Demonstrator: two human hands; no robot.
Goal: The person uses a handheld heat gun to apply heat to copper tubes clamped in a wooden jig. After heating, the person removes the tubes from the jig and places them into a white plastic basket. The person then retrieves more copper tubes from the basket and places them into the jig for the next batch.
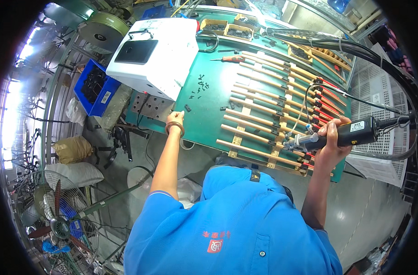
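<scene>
My left hand is closed at the edge of the drilled metal plate below a white machine; whatever its fingers may hold is too small to make out. In my right hand is a black electric screwdriver, its tip pointing left over the near wooden sticks. Several of these sticks lie side by side across a wooden rack, with black clips and red parts toward their right ends. Small black parts are scattered on the green tabletop, one close beyond my left hand.
An orange-handled screwdriver lies past the sticks, near cardboard boxes of black parts. Thick black cables arch over the right side above white crates. A blue bin sits left of the machine; a fan stands lower left.
</scene>
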